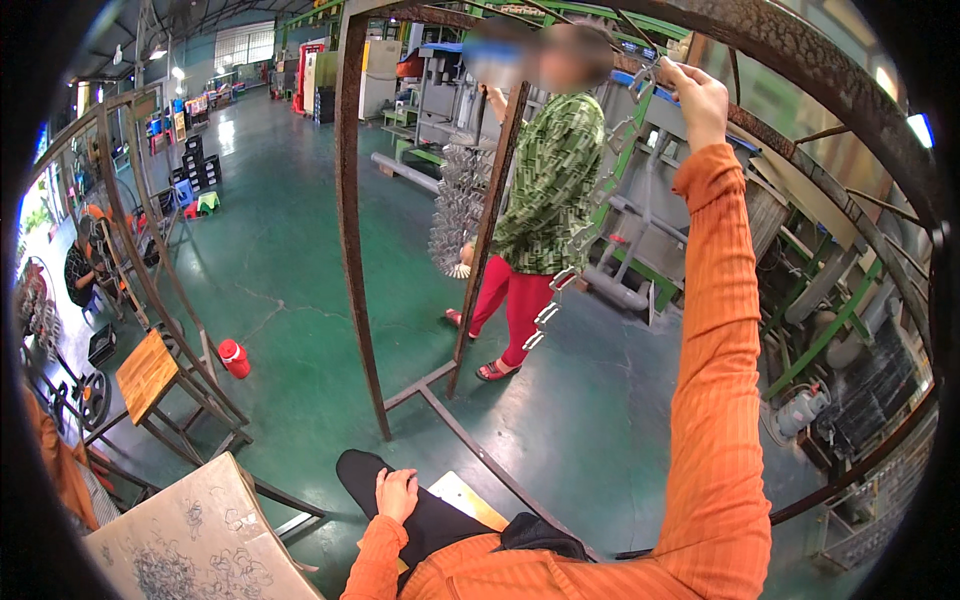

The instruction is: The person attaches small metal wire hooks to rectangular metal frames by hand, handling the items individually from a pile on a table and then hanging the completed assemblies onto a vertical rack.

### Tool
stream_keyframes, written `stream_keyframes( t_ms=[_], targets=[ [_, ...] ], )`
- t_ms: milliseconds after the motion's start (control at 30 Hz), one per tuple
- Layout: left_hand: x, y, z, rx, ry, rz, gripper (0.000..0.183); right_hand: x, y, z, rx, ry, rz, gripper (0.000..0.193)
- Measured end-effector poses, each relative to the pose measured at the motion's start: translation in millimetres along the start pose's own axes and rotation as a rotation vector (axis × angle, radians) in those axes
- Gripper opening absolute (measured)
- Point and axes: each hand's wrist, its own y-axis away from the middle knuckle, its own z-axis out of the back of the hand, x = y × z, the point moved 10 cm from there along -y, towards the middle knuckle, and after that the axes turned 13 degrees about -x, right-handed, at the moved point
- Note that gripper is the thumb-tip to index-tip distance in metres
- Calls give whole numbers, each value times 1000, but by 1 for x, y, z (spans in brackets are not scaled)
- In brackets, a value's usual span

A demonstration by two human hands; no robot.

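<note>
My right hand (692,95) is raised at the upper right, thumb and fingers pinched at the top of a chain of linked metal pieces (565,278). That chain hangs down at a slant beside the co-worker, close under the rusty rack bar (840,110). Low in the view, my left hand (396,495) lies on my dark-trousered leg with its fingers curled together; whatever is in them is too small to make out. Many thin wire hooks (165,575) lie scattered on a cardboard box (215,490) to the left of that hand.
A person in a green patterned shirt (550,190) stands beyond the rack post (355,220), near a hanging bunch of metal pieces (463,205). A wooden stool (147,372) and a red jug (233,358) stand at left. Machinery (640,230) lines the right side.
</note>
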Motion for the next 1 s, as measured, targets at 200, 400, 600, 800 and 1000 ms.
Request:
stream_keyframes(
  t_ms=[200, 400, 600, 800, 1000],
  targets=[
    [10, 0, -5, 36, 73, 40, 17, -20, -11, -18, 7, 26, -116, 34],
    [6, -7, -16, 74, 92, 17, 17, -35, -33, -28, 12, -86, -79, 25],
    [3, -11, -21, 94, 103, -11, 17, -47, -49, -12, -71, -134, -115, 25],
    [5, -13, -28, 115, 102, -21, 17, -39, -36, 4, -94, -143, -134, 22],
    [18, -9, -20, 97, 129, 9, 16, -66, -2, -3, -49, -117, -165, 25]
  ],
)
